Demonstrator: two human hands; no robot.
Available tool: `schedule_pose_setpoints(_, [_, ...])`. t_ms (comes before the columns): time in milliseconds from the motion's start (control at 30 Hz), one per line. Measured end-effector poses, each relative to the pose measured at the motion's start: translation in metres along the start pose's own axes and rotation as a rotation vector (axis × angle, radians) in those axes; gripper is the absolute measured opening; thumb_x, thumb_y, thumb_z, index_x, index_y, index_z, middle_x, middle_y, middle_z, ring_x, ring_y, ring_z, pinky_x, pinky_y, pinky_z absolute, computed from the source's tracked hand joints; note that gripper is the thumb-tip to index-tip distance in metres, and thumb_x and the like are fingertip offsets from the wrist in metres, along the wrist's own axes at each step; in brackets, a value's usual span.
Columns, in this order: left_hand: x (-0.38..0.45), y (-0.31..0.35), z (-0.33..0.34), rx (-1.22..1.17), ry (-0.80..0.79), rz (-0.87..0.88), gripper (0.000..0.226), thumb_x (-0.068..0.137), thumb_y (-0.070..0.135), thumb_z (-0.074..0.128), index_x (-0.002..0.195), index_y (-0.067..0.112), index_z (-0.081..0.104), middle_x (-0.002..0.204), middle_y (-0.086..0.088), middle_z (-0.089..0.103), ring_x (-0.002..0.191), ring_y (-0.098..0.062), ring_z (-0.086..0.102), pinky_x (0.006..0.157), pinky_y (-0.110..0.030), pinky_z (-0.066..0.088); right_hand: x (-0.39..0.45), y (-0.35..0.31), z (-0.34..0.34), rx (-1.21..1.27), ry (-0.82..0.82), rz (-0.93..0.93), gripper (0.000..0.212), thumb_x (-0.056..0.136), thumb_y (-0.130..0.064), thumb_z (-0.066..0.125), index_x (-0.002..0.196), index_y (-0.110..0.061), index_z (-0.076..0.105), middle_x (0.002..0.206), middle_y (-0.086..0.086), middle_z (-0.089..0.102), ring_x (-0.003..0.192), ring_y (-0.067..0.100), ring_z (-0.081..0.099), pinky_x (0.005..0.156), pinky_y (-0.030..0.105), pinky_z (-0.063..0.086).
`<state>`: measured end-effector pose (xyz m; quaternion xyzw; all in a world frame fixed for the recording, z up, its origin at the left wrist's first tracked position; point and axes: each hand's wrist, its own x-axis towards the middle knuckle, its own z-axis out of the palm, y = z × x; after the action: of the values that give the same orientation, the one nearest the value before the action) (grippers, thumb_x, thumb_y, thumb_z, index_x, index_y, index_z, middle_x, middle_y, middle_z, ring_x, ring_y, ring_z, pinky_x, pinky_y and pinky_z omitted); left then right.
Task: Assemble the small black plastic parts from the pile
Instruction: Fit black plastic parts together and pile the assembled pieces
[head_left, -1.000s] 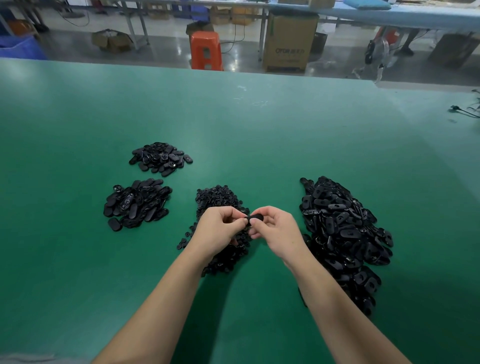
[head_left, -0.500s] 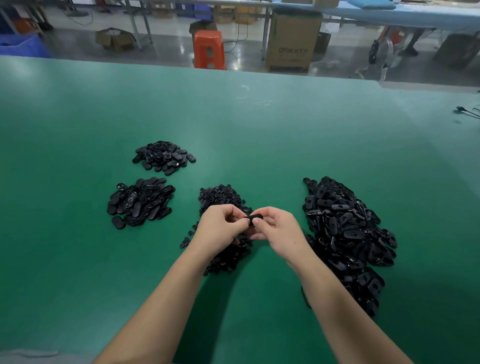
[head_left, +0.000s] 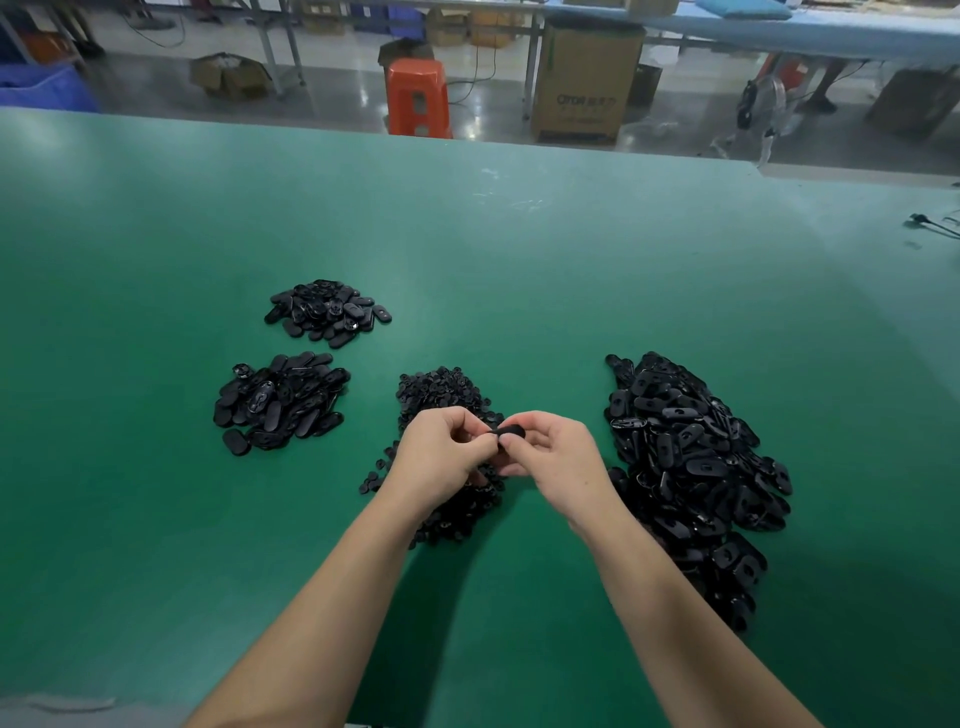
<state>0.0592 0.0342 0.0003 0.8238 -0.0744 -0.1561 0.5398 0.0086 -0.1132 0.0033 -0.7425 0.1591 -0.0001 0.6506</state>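
Both hands meet above the green table (head_left: 519, 270), pinching one small black oval part (head_left: 511, 431) between their fingertips. My left hand (head_left: 441, 454) hovers over a pile of tiny round black pieces (head_left: 441, 395), partly hiding it. My right hand (head_left: 556, 457) sits just left of the big heap of oval black parts (head_left: 691, 467). What lies between the fingers beneath the oval part is hidden.
Two smaller heaps of black oval pieces lie at the left, one nearer (head_left: 280, 402) and one farther (head_left: 327, 312). A black cable (head_left: 930, 223) lies at the table's right edge. Beyond the far edge stand an orange stool (head_left: 418, 96) and a cardboard box (head_left: 584, 83).
The hands stay together on the same part, with only slight finger shifts. The view has tilted a little.
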Motion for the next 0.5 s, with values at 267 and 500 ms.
schedule_pose_setpoints(267, [0.000, 0.001, -0.001, 0.032, -0.001, 0.027, 0.011, 0.086, 0.013, 0.073, 0.075, 0.017, 0.071, 0.070, -0.001, 0.075, 0.056, -0.017, 0.071, 0.056, -0.026, 0.054, 0.001, 0.007, 0.007, -0.028, 0.068, -0.019, 0.018, 0.094, 0.002, 0.061, 0.091, -0.015, 0.067, 0.080, 0.009, 0.072, 0.070, 0.016, 0.071, 0.071, 0.030, 0.062])
schedule_pose_setpoints(500, [0.002, -0.009, -0.017, 0.132, 0.042, 0.054, 0.008, 0.087, 0.020, 0.076, 0.080, 0.022, 0.074, 0.060, 0.007, 0.068, 0.050, -0.013, 0.063, 0.053, -0.021, 0.048, 0.003, 0.008, -0.003, -0.209, 0.006, -0.016, 0.014, 0.096, -0.008, 0.064, 0.109, -0.009, 0.068, 0.077, -0.001, 0.068, 0.066, 0.009, 0.069, 0.070, 0.027, 0.060])
